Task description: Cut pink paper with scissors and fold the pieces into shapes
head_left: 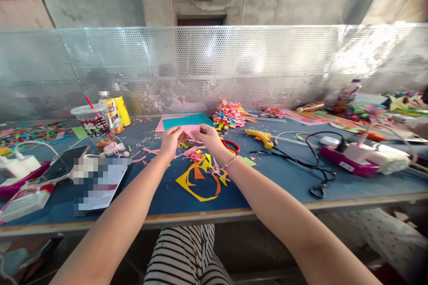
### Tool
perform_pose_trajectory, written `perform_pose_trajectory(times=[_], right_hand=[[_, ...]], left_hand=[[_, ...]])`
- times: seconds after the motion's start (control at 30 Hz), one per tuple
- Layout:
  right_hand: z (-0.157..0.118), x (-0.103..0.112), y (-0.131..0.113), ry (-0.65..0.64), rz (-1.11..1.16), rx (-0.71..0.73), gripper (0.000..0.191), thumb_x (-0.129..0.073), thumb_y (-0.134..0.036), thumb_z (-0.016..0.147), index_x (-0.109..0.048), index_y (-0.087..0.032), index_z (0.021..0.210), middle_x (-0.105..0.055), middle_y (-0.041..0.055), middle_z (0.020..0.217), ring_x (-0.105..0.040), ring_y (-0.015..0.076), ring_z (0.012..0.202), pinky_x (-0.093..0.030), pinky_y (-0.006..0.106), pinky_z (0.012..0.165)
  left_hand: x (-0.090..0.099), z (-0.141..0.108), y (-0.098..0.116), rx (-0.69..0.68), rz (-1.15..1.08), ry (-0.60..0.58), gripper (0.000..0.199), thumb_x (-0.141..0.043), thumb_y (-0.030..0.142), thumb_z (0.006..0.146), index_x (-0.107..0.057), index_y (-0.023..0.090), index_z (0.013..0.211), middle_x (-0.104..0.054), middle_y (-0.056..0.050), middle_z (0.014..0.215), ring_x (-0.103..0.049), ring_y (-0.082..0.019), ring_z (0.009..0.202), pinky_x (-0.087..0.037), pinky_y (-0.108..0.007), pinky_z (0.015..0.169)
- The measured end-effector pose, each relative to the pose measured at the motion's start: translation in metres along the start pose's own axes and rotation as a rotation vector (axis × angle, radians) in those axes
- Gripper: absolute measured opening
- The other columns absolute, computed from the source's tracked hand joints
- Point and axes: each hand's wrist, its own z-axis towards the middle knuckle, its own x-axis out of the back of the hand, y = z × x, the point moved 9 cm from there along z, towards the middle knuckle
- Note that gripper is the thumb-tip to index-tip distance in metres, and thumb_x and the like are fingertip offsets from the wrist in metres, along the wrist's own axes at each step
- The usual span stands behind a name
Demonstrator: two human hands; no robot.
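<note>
Between my two hands is a small piece of pink paper (190,131), held just above the table. My left hand (173,139) pinches its left side and my right hand (209,137) grips its right side. Behind them lies a teal sheet (183,120) on top of a pink sheet (159,125). Red-handled scissors (232,146) lie by my right wrist, partly covered by it. Below my hands are pink and yellow scraps, among them a yellow cut-out frame (187,189). A layered pink paper flower ball (229,113) stands behind my right hand.
A yellow glue gun (259,137) and black cable (294,160) lie to the right, near a purple power strip (351,159). At left stand a plastic cup (90,122) with a red straw, a bottle (115,118) and a tablet (103,187). A perforated metal screen (200,67) rises behind.
</note>
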Motion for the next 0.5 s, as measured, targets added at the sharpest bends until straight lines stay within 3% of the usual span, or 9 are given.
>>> perform_pose_trajectory(times=[0.33, 0.5], right_hand=[[0.0002, 0.0021, -0.0001, 0.005, -0.022, -0.008, 0.029, -0.054, -0.037, 0.067, -0.034, -0.018, 0.057, -0.033, -0.0062, 0.051, -0.033, 0.0058, 0.046, -0.027, 0.019, 0.042], [0.0006, -0.0008, 0.0004, 0.009, 0.055, -0.013, 0.025, -0.056, -0.036, 0.064, -0.040, -0.018, 0.062, -0.040, -0.0057, 0.053, -0.037, 0.0063, 0.047, -0.031, 0.019, 0.043]], left_hand=[[0.0067, 0.0026, -0.0046, 0.063, -0.043, 0.074, 0.029, -0.049, 0.042, 0.070, -0.054, 0.016, 0.059, -0.055, -0.003, 0.050, -0.058, -0.015, 0.056, -0.047, -0.027, 0.057], [-0.0021, -0.0010, -0.0103, 0.102, 0.082, -0.017, 0.030, -0.065, 0.043, 0.058, -0.054, 0.016, 0.062, -0.058, -0.002, 0.055, -0.057, -0.014, 0.053, -0.047, -0.028, 0.058]])
